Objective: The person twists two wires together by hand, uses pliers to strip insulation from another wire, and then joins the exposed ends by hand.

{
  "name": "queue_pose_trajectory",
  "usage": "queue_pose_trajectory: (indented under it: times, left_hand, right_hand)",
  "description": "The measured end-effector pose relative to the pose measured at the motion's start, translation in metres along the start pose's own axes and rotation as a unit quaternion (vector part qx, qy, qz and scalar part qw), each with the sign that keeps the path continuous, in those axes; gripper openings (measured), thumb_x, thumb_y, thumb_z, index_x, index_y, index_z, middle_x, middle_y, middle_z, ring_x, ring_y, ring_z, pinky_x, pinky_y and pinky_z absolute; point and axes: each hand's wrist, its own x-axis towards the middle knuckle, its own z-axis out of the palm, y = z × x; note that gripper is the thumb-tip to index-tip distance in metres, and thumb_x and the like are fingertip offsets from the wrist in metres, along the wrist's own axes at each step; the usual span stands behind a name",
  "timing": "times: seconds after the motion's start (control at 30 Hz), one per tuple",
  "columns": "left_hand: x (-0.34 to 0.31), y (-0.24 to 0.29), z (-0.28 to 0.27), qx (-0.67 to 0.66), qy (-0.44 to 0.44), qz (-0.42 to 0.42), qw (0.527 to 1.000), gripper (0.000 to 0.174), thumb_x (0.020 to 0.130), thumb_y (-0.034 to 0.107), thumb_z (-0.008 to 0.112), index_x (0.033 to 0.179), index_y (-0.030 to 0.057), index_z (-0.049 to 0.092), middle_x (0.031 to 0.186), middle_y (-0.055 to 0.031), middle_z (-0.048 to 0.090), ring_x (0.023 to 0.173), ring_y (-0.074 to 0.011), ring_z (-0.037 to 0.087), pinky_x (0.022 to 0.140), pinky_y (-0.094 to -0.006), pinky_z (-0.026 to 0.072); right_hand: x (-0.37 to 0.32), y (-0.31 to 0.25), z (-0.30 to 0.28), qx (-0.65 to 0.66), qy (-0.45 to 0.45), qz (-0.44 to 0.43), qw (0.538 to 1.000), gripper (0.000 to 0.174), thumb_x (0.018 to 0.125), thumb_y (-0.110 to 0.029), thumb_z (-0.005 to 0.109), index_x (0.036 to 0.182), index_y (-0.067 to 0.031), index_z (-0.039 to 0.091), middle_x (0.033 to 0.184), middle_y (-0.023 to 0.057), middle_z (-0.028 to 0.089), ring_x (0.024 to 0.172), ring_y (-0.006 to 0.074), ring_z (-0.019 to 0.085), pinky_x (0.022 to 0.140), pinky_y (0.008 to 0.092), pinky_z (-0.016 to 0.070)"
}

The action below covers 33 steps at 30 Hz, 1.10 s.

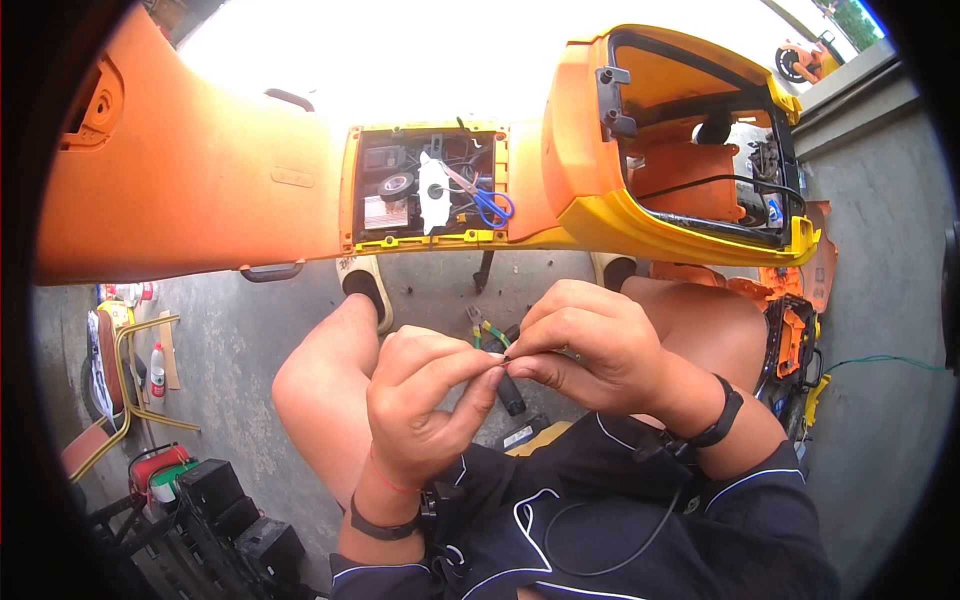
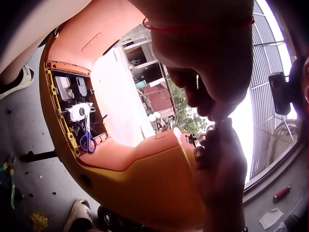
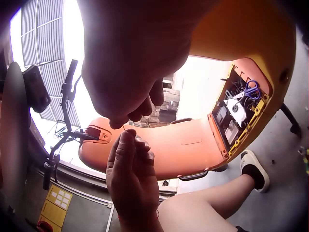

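Not much room here: both hands sit between the 2 bare knees, orange scooter shell (image 1: pixel 200 180) close in front, concrete floor (image 1: pixel 250 330) below. Left hand (image 1: pixel 425 400) and right hand (image 1: pixel 590 345) meet fingertip to fingertip, each pinching the thin wire (image 1: pixel 503 363). The wire's mostly hidden by fingers, and both wrist views are backlit silhouettes.

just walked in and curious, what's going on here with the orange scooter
A person, knees bent, faces an orange scooter body whose compartment stands open. The left hand and right hand meet above the knees, both pinching the end of a thin wire between fingertips. Blue-handled scissors rest in the open compartment among wiring.
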Motion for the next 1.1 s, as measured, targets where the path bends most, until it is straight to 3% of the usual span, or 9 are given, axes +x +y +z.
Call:
queue_pose_trajectory:
  times: [0.27, 0.6, 0.67, 0.77, 0.97, 1.1]
  left_hand:
    - [0.0, 0.001, 0.003, 0.019, 0.017, 0.018, 1.0, 0.021, 0.072, 0.0, 0.086, 0.09, 0.0057, 0.077, 0.086, -0.0046, 0.07, 0.079, -0.0232, 0.063, 0.071, -0.0352, 0.0479]
    - [0.0, 0.002, 0.005, 0.014, 0.012, 0.034, 0.999, 0.023, 0.07, 0.001, 0.087, 0.091, 0.0063, 0.078, 0.085, -0.0025, 0.07, 0.078, -0.0228, 0.062, 0.07, -0.035, 0.0474]
    - [0.0, 0.002, 0.005, 0.016, 0.009, 0.038, 0.999, 0.024, 0.07, 0.0, 0.087, 0.092, 0.0061, 0.078, 0.086, -0.0033, 0.07, 0.079, -0.0228, 0.062, 0.07, -0.0349, 0.0474]
    - [-0.003, 0.0, 0.004, 0.02, 0.011, 0.014, 1.0, 0.024, 0.072, -0.001, 0.086, 0.093, 0.0053, 0.078, 0.087, -0.0047, 0.07, 0.079, -0.0232, 0.063, 0.07, -0.0345, 0.0475]
    - [-0.002, -0.001, 0.0, 0.002, 0.005, -0.011, 1.0, 0.021, 0.075, -0.002, 0.084, 0.094, 0.0038, 0.077, 0.089, -0.0066, 0.07, 0.08, -0.0233, 0.063, 0.07, -0.0343, 0.0488]
    - [-0.002, -0.001, 0.002, -0.011, 0.01, -0.016, 1.0, 0.02, 0.076, -0.002, 0.084, 0.094, 0.0039, 0.077, 0.089, -0.0066, 0.07, 0.08, -0.023, 0.063, 0.07, -0.0342, 0.0494]
  right_hand:
    - [-0.001, -0.007, 0.008, -0.085, 0.022, -0.001, 0.996, 0.017, 0.086, -0.009, 0.077, 0.082, -0.0038, 0.061, 0.078, 0.0105, 0.062, 0.068, 0.0316, 0.062, 0.059, 0.0411, 0.0496]
    - [-0.007, -0.013, 0.019, -0.095, 0.046, 0.076, 0.992, 0.024, 0.089, -0.013, 0.075, 0.073, -0.0052, 0.06, 0.067, 0.011, 0.059, 0.061, 0.0336, 0.061, 0.055, 0.0429, 0.0488]
    - [-0.008, -0.013, 0.019, -0.1, 0.026, 0.097, 0.99, 0.027, 0.09, -0.019, 0.078, 0.072, -0.0054, 0.061, 0.066, 0.0106, 0.059, 0.062, 0.0326, 0.061, 0.055, 0.0421, 0.0487]
    - [-0.007, -0.004, 0.015, -0.077, 0.016, 0.059, 0.995, 0.026, 0.088, -0.026, 0.081, 0.081, -0.0054, 0.066, 0.073, 0.0102, 0.062, 0.068, 0.0313, 0.063, 0.059, 0.0396, 0.0503]
    - [0.004, -0.011, 0.009, 0.001, 0.041, 0.063, 0.997, 0.023, 0.084, -0.02, 0.084, 0.096, -0.0066, 0.071, 0.091, 0.0092, 0.065, 0.08, 0.0308, 0.064, 0.069, 0.0373, 0.0533]
    - [-0.001, -0.004, 0.008, -0.019, 0.019, 0.021, 0.999, 0.02, 0.084, -0.016, 0.083, 0.095, -0.0062, 0.069, 0.087, 0.0093, 0.064, 0.078, 0.0315, 0.064, 0.069, 0.0387, 0.0531]
